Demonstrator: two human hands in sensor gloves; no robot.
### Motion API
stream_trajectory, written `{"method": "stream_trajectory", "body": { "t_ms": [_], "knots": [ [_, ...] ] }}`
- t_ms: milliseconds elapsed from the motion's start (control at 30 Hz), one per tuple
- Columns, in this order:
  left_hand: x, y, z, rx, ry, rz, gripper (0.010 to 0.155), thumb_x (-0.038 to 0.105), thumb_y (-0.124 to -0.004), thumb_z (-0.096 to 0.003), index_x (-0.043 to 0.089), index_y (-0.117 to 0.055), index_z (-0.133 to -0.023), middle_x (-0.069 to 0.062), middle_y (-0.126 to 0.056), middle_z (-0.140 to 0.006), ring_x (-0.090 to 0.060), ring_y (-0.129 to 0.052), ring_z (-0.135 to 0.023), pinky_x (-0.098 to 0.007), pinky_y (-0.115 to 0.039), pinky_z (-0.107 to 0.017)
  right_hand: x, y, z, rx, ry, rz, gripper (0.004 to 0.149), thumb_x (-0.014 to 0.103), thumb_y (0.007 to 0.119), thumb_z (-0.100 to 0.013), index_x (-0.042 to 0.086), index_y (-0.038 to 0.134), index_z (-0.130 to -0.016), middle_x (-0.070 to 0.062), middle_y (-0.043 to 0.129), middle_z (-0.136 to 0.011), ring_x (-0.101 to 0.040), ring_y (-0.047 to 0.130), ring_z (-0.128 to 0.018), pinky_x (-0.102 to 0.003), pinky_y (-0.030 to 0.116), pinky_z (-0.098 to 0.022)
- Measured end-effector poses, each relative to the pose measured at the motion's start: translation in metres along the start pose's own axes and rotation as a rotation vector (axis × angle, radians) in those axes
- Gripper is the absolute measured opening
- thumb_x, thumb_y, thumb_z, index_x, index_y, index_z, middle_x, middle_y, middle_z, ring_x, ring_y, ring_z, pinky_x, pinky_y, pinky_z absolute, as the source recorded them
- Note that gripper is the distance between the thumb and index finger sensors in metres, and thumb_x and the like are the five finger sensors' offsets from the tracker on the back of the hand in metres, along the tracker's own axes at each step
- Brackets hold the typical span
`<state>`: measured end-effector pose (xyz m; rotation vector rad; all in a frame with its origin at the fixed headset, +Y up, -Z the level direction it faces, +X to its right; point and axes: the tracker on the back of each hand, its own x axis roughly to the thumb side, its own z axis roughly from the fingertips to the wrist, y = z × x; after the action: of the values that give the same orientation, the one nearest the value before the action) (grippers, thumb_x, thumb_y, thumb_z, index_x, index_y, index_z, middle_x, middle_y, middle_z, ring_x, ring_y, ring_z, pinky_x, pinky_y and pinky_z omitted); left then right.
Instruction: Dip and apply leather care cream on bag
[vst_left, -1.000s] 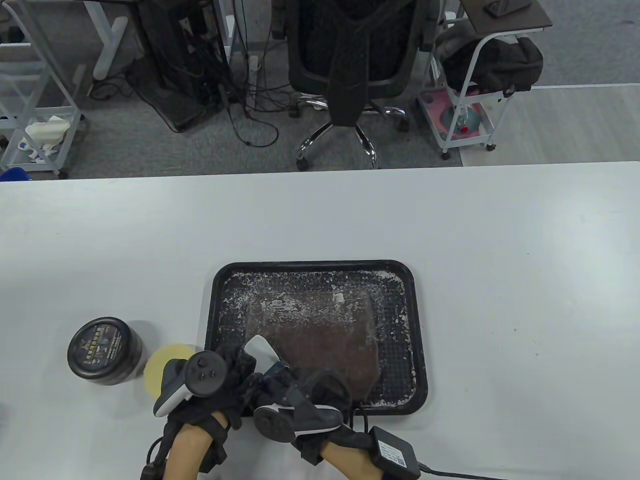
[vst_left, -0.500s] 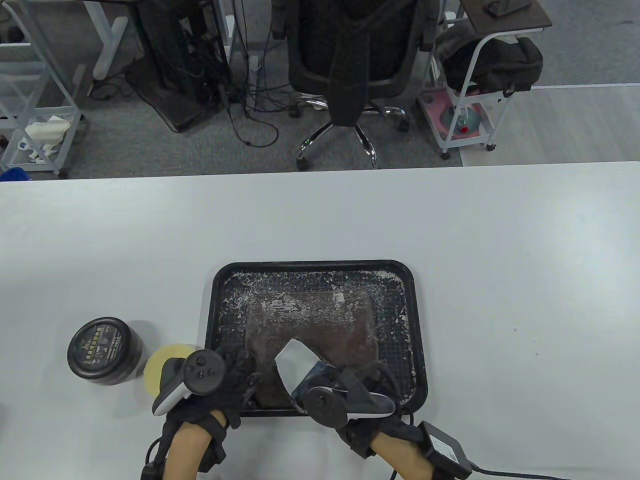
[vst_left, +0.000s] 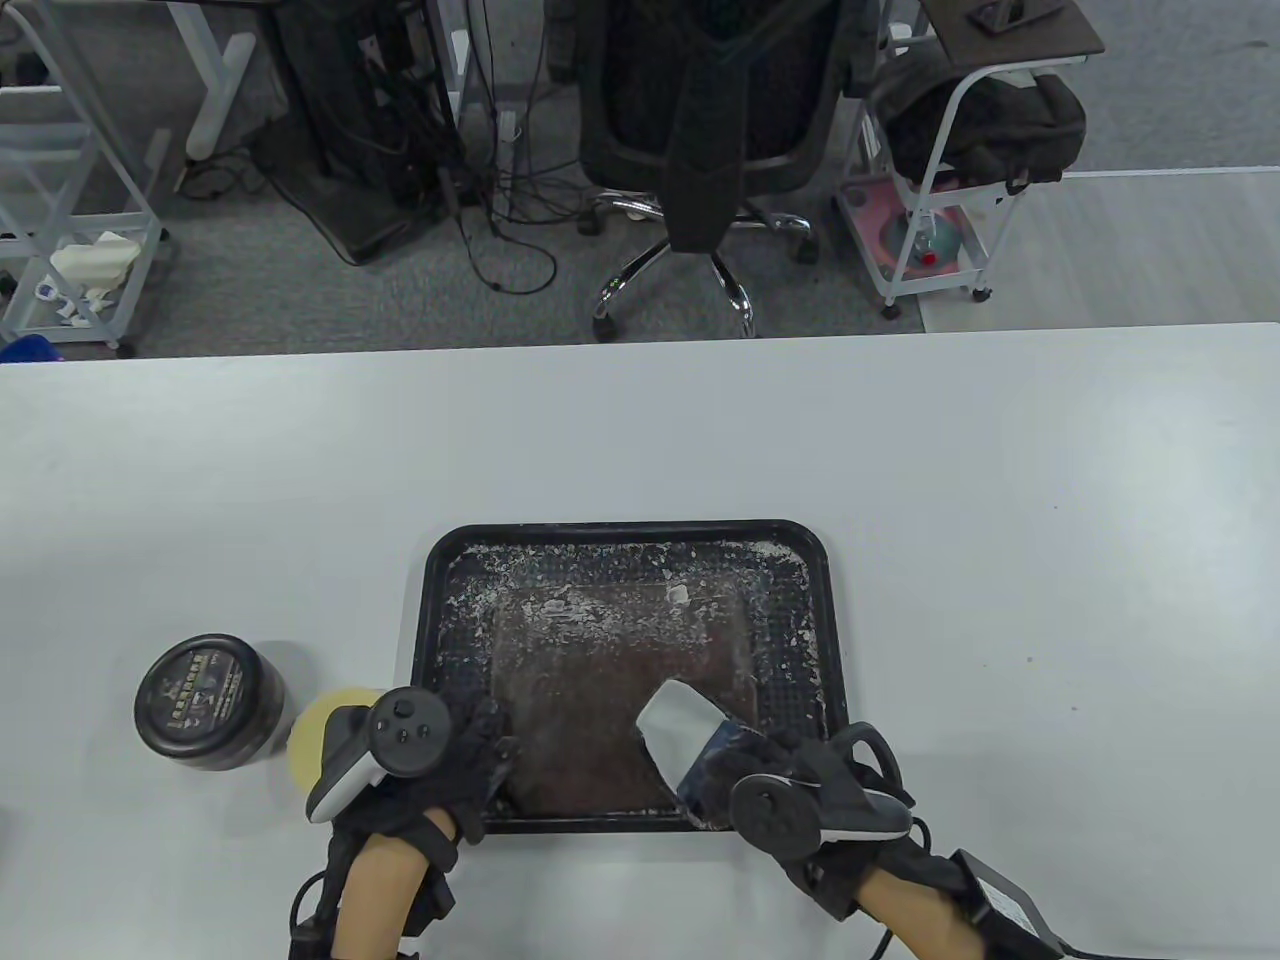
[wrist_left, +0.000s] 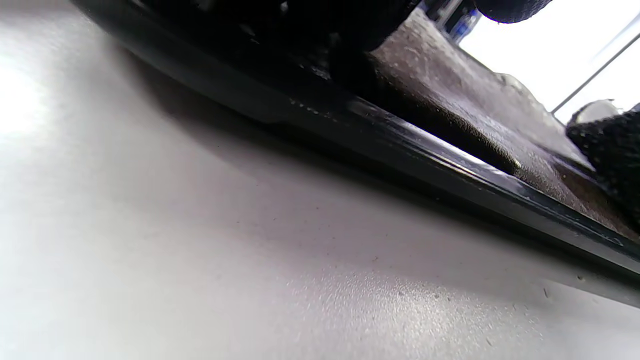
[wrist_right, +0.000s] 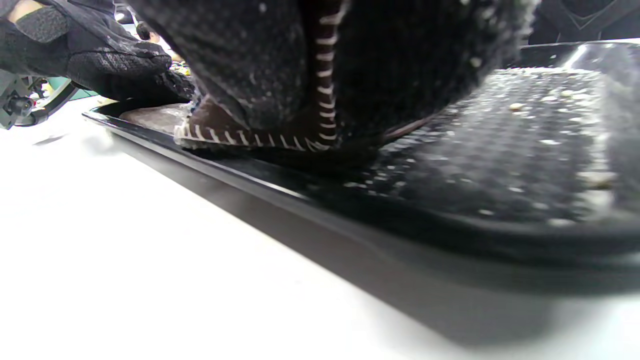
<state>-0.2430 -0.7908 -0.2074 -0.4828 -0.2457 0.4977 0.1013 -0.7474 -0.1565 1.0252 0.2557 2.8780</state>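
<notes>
A flat brown leather bag (vst_left: 610, 690) smeared with white cream lies in a black tray (vst_left: 640, 527). My left hand (vst_left: 480, 750) rests its fingers on the bag's front left corner. My right hand (vst_left: 790, 770) is over the tray's front right part and holds a white and blue applicator (vst_left: 678, 718) against the bag's right side. In the right wrist view my gloved fingers (wrist_right: 400, 60) press on the bag's stitched corner (wrist_right: 250, 132), and the left hand (wrist_right: 115, 65) shows beyond. A black cream jar (vst_left: 208, 700) with its lid on stands left of the tray.
A yellow round disc (vst_left: 315, 730) lies between the jar and my left hand. A black box on a cable (vst_left: 1000, 900) hangs at my right wrist. The tray's floor (wrist_right: 500, 165) carries dried cream flecks. An office chair (vst_left: 710, 120) stands beyond the table.
My right hand has swept with the applicator from the bag's front left, beside the left hand, across to its front right. The left hand has stayed put.
</notes>
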Motion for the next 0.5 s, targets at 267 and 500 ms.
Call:
{"method": "stream_trajectory", "body": {
  "t_ms": [267,500],
  "knots": [
    [0.007,0.005,-0.004,-0.015,0.043,-0.004,0.067,0.061,-0.052,-0.0566,0.015,-0.058,-0.105,-0.014,-0.044,-0.11,-0.04,-0.038,-0.103,-0.052,-0.026,-0.07,-0.022,0.002,0.017,0.02,0.05,-0.061,0.041,0.021,0.091,-0.048,0.03,0.088,-0.088,-0.003,0.087,-0.098,-0.032,0.086,-0.094,-0.052,0.07,-0.068],
    [0.02,0.008,-0.007,0.019,0.066,-0.091,0.068,0.06,-0.053,-0.0566,0.011,-0.063,-0.103,-0.019,-0.052,-0.108,-0.046,-0.048,-0.1,-0.058,-0.035,-0.07,-0.026,-0.001,0.025,0.002,0.057,-0.022,0.041,0.021,0.092,-0.048,0.029,0.089,-0.088,-0.006,0.09,-0.096,-0.033,0.091,-0.091,-0.052,0.07,-0.067]
  ]
}}
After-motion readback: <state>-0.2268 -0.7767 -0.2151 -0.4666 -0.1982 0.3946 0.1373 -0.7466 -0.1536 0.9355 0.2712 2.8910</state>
